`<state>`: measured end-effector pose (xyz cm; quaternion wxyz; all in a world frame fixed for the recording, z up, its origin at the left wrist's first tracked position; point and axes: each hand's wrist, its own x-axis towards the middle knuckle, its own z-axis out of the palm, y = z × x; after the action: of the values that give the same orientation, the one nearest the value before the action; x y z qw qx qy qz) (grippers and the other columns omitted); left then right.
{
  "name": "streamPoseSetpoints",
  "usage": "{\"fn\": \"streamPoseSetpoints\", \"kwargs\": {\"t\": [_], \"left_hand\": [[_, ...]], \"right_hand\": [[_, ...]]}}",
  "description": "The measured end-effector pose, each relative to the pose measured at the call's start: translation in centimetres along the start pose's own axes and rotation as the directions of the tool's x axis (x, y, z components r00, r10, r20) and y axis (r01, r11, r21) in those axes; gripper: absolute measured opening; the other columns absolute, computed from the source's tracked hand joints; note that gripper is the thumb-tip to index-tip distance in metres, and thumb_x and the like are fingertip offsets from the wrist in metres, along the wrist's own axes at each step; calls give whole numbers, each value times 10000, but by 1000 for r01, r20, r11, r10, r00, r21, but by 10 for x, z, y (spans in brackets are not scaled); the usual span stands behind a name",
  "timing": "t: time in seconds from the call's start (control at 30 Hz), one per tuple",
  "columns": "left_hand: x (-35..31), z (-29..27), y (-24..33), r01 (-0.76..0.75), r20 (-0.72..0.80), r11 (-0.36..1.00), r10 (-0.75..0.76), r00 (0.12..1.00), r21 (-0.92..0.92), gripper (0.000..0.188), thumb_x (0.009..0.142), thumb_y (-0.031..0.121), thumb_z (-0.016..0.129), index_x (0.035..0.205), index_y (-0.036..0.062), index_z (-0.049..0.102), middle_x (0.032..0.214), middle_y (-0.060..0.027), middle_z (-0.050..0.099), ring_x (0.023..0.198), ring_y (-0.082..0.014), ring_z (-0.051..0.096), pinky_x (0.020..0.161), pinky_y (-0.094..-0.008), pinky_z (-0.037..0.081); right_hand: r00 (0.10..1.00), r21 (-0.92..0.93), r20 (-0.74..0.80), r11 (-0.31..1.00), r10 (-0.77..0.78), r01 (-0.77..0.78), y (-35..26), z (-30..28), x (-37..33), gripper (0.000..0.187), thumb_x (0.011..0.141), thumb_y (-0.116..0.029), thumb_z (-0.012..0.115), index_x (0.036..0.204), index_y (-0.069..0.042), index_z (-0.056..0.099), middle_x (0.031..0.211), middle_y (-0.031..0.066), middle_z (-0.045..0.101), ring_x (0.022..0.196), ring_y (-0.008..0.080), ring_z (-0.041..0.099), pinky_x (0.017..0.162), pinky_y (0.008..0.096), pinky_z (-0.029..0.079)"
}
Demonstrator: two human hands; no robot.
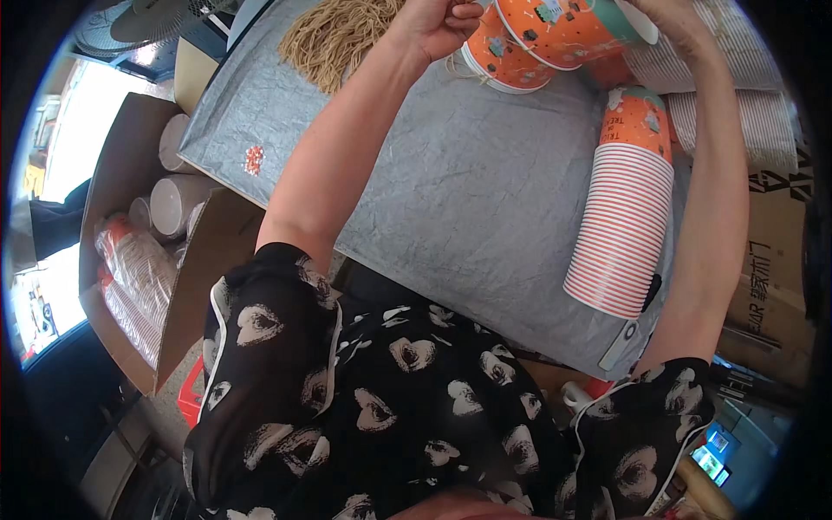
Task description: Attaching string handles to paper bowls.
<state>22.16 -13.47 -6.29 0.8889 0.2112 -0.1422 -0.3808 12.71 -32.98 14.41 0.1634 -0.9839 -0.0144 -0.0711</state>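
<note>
At the top edge, my left hand (440, 26) is closed, its fingers curled in a pinch beside an orange paper bucket (550, 35) with printed figures. What sits in the pinch is too small to make out. My right hand (672, 17) reaches to the green-edged end of that bucket; the picture's edge cuts off its fingers. Below it, a second orange bucket (505, 65) shows a loose bit of twine at its rim. A bundle of tan cords (342, 39) lies left of my left hand. Beneath my right forearm, a long nested stack of buckets (624, 221) lies on its side.
Grey sheeting covers the table (442, 191). A small heap of orange-and-white bits (253, 160) lies near its left edge. An open carton (186, 286) at the left holds wrapped stacks. More nested stacks (732, 130) lie at the right, above brown cartons (767, 260). A fan (143, 22) stands far left.
</note>
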Motion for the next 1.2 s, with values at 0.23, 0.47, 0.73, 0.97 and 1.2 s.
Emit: {"fn": "streamPoseSetpoints", "kwargs": {"t": [0.23, 0.47, 0.73, 0.97, 1.2], "left_hand": [[6, -26, -19, 60, -192, 998, -61, 979, -11, 125, 1030, 302, 610, 1019, 179, 589, 696, 65, 502, 492, -44, 367, 407, -174, 242], [7, -80, -34, 115, -231, 993, -113, 966, -3, 297, 1033, 321, 604, 818, 123, 550, 676, 38, 516, 493, -42, 390, 407, -173, 273], [7, -78, -47, 97, -202, 995, -94, 975, 3, 126, 1061, 229, 526, 1184, 203, 533, 802, 27, 568, 505, -39, 396, 402, -165, 242], [19, -109, -51, 179, -223, 969, -215, 951, -172, 114, 1061, 219, 520, 1167, 183, 541, 800, 22, 578, 500, -42, 398, 388, -173, 239], [25, -130, -53, 172, -110, 985, -174, 979, -34, 111, 1067, 224, 507, 1078, 123, 551, 760, 29, 566, 492, -40, 397, 374, -178, 233]], "right_hand": [[993, -65, 107, 997, 49, -42, 19, 39, 18, 902, 691, -394, 797, 1414, 68, 516, 1448, 262, 531, 1335, 341, 522, 1111, 385, 416], [979, 136, 130, 975, 159, -177, -5, 72, 5, 921, 678, -361, 807, 1438, 57, 496, 1423, 258, 550, 1304, 334, 545, 1087, 389, 431], [991, -28, 81, 994, 109, -107, 19, 90, 15, 910, 696, -398, 825, 1416, 61, 513, 1345, 260, 598, 1234, 346, 590, 1041, 401, 466], [998, -109, -62, 994, 6, -13, 34, 109, 15, 942, 707, -452, 827, 1410, 84, 502, 1351, 276, 589, 1251, 357, 580, 1065, 403, 454], [999, -62, 6, 997, 54, -54, 34, 111, 19, 984, 712, -450, 831, 1453, 80, 459, 1427, 295, 529, 1357, 368, 501, 1139, 393, 393]]}}
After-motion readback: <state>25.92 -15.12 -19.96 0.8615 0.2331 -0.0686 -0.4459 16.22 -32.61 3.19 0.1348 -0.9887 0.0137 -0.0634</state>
